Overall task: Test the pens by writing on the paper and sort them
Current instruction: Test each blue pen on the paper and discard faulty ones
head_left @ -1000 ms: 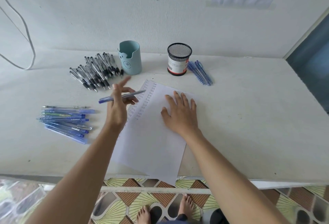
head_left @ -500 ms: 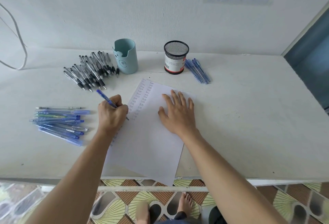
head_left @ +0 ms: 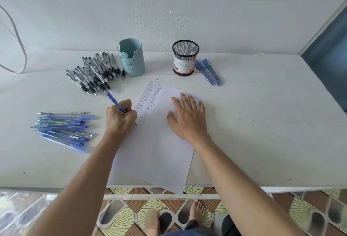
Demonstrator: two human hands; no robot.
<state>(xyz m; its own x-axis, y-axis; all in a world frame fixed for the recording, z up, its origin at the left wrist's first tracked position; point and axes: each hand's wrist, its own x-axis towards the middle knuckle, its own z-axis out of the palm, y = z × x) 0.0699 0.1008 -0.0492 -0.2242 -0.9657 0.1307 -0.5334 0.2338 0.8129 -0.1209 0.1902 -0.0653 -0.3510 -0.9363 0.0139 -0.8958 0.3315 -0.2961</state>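
Observation:
A white sheet of paper lies on the table, with two columns of small written words near its top left. My left hand grips a blue pen in a writing hold, its tip touching the paper's left side. My right hand rests flat on the paper with fingers spread. A pile of blue pens lies left of my left hand. A heap of black-grip pens lies at the back left. A few blue pens lie beside the mesh cup.
A light blue pen holder and a black mesh cup stand near the wall at the back. The white table ends in a front edge near me; the paper's corner overhangs it. A grey cable hangs at the left wall.
My left hand turned the blue pen from a level hold in the air into a writing grip and lowered its tip onto the paper. My right hand stayed flat on the sheet.

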